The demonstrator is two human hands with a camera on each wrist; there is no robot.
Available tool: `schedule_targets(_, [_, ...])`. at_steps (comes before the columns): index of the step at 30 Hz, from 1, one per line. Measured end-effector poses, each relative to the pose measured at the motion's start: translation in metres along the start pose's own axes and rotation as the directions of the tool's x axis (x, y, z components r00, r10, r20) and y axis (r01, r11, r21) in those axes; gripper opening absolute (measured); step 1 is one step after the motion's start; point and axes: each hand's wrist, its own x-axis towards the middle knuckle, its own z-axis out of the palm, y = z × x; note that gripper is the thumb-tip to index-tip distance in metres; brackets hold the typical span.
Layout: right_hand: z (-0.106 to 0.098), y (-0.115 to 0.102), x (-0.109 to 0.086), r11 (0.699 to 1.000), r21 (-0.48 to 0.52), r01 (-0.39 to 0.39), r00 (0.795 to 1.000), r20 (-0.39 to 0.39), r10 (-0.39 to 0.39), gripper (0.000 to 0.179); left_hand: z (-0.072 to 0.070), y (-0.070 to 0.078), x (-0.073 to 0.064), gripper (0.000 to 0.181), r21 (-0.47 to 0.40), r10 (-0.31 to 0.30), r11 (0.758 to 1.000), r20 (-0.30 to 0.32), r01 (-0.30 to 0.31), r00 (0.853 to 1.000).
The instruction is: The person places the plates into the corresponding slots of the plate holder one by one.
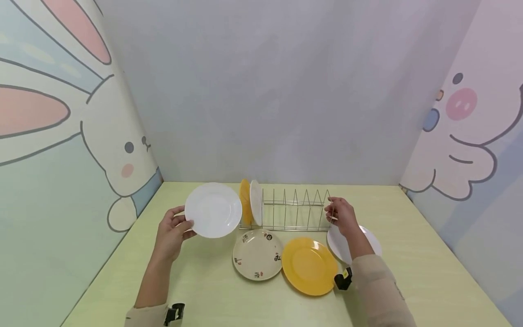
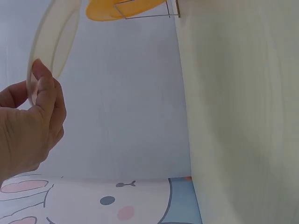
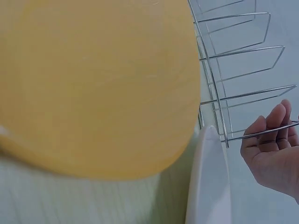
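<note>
My left hand (image 1: 169, 234) pinches a white plate (image 1: 213, 210) by its left edge, thumb on the face. In the left wrist view the same plate (image 2: 56, 35) is raised above the table, tilted nearly edge-on. My right hand (image 1: 344, 217) grips the right end of a wire dish rack (image 1: 286, 228). Seen from the right wrist, the fingers (image 3: 275, 116) curl at the rack's end wire. A yellow plate (image 1: 244, 202) and a white plate (image 1: 256, 203) stand upright in the rack's left slots.
In front of the rack lie a cream plate with small printed figures (image 1: 257, 254), a yellow plate (image 1: 309, 265) and a white plate (image 1: 372, 243), partly under my right forearm. A grey wall (image 1: 265, 91) rises behind; cartoon-printed walls flank the table (image 1: 212, 290).
</note>
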Motion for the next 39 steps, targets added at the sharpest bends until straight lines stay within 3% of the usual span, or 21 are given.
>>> schedule_targets(13, [0.0,0.004,-0.003,0.999,0.015,0.035,0.999,0.002,-0.035,0.019,0.034,0.013,-0.004,0.042,-0.092,0.071,0.994,0.042,-0.067,0.997])
schedule_targets(31, [0.0,0.003,-0.005,0.999,0.038,0.037,0.999,0.011,-0.038,0.018,0.073,0.008,0.014,0.044,-0.178,0.05,0.982,-0.034,-0.055,0.998])
schedule_targets(39, [0.0,0.003,-0.004,0.999,0.022,0.042,0.999,0.014,-0.042,0.019,0.097,0.008,0.018,0.046,-0.237,0.035,0.97,-0.073,-0.052,0.997])
